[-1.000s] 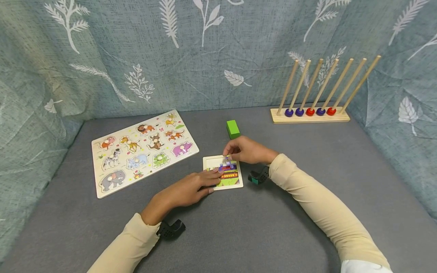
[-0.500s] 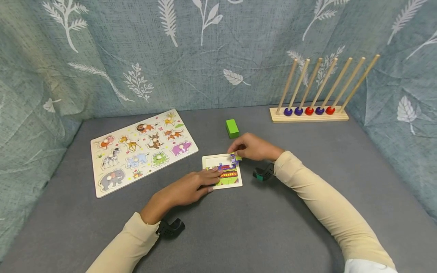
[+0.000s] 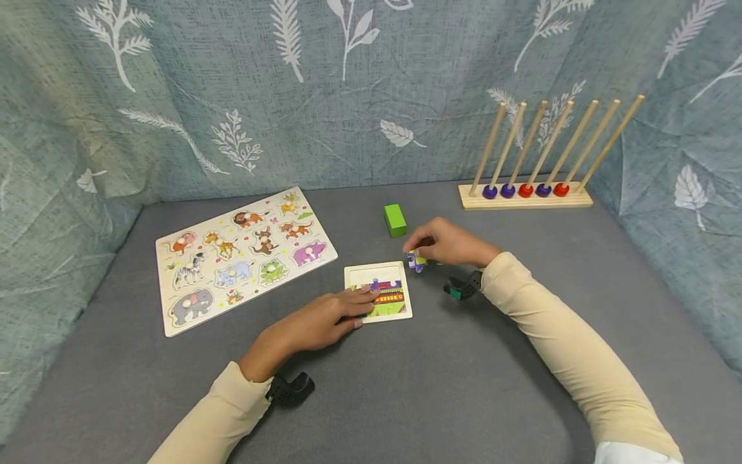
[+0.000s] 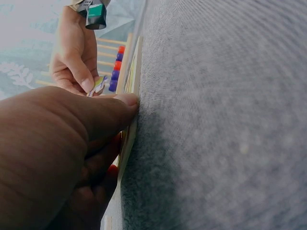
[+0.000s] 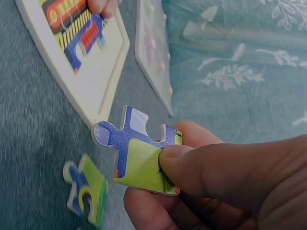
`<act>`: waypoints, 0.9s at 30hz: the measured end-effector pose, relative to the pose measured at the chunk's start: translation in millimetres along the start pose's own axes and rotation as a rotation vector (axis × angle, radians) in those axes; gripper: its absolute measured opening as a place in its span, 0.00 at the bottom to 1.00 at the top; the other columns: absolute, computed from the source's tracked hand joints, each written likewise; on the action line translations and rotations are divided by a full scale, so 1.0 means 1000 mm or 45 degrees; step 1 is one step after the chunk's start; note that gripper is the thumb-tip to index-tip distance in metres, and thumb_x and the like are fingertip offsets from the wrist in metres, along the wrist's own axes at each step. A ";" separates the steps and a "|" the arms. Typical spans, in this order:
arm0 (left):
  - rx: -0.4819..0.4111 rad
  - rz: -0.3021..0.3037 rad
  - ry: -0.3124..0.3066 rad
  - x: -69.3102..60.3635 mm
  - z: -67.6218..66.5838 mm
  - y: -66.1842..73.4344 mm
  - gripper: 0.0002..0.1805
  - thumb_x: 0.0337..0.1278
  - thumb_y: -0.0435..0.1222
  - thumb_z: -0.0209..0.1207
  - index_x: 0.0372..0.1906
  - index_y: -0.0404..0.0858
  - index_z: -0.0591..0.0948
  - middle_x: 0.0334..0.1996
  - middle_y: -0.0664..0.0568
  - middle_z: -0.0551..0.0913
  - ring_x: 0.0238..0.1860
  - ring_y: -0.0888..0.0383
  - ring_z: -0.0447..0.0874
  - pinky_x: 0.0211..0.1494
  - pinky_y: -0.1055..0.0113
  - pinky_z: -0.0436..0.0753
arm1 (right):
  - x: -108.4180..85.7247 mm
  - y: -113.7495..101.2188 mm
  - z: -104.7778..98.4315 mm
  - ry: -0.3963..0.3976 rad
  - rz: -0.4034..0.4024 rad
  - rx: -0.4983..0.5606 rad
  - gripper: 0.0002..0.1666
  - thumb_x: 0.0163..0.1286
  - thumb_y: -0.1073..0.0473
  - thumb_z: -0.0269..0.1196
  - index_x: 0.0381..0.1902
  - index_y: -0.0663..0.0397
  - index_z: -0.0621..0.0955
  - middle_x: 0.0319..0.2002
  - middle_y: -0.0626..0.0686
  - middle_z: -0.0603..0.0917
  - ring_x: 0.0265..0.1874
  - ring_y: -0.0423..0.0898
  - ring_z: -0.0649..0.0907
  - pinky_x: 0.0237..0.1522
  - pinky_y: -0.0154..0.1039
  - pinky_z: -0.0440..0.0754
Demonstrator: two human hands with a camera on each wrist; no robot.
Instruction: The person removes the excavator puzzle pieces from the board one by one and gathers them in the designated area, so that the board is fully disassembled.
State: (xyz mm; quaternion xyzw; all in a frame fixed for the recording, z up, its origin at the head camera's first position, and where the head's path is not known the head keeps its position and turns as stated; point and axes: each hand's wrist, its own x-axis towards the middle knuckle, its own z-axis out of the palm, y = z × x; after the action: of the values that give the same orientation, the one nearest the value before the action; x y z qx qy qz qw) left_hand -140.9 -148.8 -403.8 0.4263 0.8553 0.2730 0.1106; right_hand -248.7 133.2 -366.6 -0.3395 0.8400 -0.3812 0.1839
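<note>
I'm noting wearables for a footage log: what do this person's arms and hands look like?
The left sleeve and right sleeve are cream, with white cloth past the right one. At the wrists sit a curved black left wrist device and right wrist device, the latter showing a green patch. Left grip and right grip are ungloved.

The right hand (image 3: pixel 449 243), pinching a puzzle piece (image 5: pixel 136 160), has moved from over the tray's (image 3: pixel 408 296) upper right corner to just beyond its right edge, leaving that corner uncovered in the head view.
</note>
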 end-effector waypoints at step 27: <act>0.038 0.027 0.044 0.000 0.001 0.001 0.22 0.65 0.29 0.58 0.64 0.31 0.75 0.67 0.42 0.69 0.69 0.47 0.63 0.68 0.51 0.65 | -0.034 0.028 -0.033 0.093 0.169 -0.015 0.11 0.70 0.70 0.58 0.46 0.66 0.84 0.46 0.61 0.84 0.39 0.50 0.83 0.37 0.45 0.80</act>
State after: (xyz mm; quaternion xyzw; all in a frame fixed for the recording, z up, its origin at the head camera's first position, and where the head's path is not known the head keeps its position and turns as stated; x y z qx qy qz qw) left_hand -139.8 -147.8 -403.5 0.4322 0.8565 0.2686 0.0866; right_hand -255.4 187.7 -365.4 -0.2699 0.8690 -0.3754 0.1761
